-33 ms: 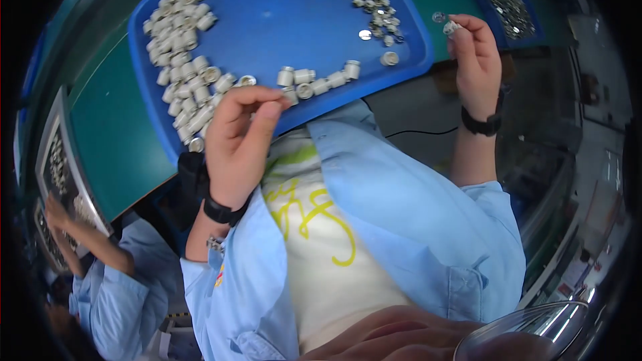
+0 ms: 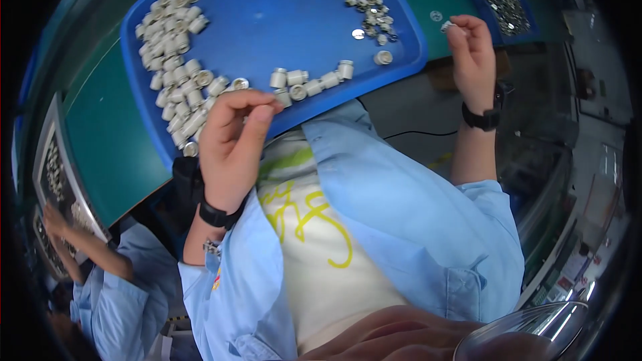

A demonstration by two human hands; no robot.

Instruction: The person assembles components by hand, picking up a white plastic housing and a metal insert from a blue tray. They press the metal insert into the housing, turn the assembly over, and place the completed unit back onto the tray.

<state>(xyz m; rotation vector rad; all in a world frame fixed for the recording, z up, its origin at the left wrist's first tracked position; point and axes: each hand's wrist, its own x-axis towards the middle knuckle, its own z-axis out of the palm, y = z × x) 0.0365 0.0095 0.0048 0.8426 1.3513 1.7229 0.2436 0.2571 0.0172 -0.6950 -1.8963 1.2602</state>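
Note:
My left hand (image 2: pixel 231 137) is over the near edge of a blue tray (image 2: pixel 267 33), thumb and forefinger closed together beside a short row of white cylindrical sockets (image 2: pixel 313 86). Whatever may be between those fingertips is hidden. To the right of the tray, my right hand (image 2: pixel 473 60) is raised and pinches a small white part (image 2: pixel 447 27) between thumb and forefinger. A small round clear-looking disc (image 2: pixel 436 16) lies on the green tabletop close to those fingertips. Many more white sockets (image 2: pixel 175 40) are heaped along the tray's left side.
Small white-and-metal parts (image 2: pixel 368 3) are scattered at the tray's right, with a single socket (image 2: pixel 383 57) near its corner. Another blue tray (image 2: pixel 498 0) at far right contains small metal pieces. At lower left, a co-worker's hands (image 2: pixel 63 227) work over a metal-edged tray (image 2: pixel 83 184).
The tray and tabletop appear slightly further left in the picture. Both my hands keep nearly the same poses, and the white part stays in the right fingertips.

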